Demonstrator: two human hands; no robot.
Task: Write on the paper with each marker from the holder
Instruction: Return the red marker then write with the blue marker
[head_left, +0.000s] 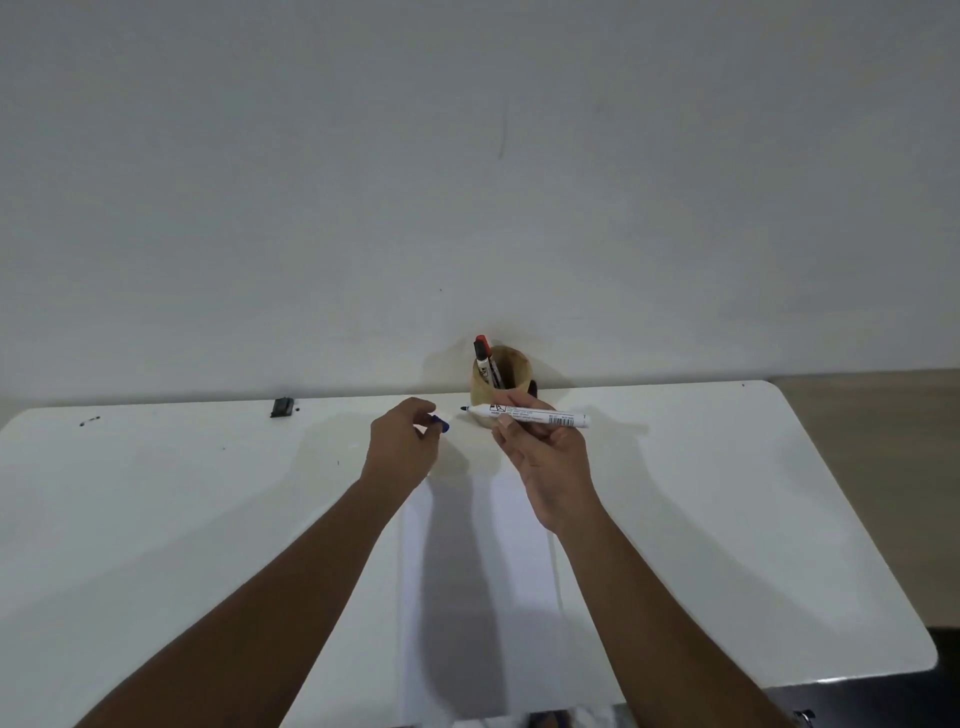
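Note:
My right hand (545, 457) holds a white marker (530, 415) level above the table, its uncapped blue tip pointing left. The marker's blue cap (441, 425) is pinched in the fingers of my left hand (405, 441), a short gap left of the tip. A tan round holder (511, 376) stands behind my hands at the table's far edge, with a red-capped and a black-capped marker (483, 353) sticking out of it. A white sheet of paper (514, 571) lies on the table below my hands, partly shaded by my arms.
The white table (727, 519) has rounded corners and ends at the right, with floor beyond it. A small black clip-like object (282, 407) lies at the far left edge, near a few dark specks. A plain wall rises behind the holder.

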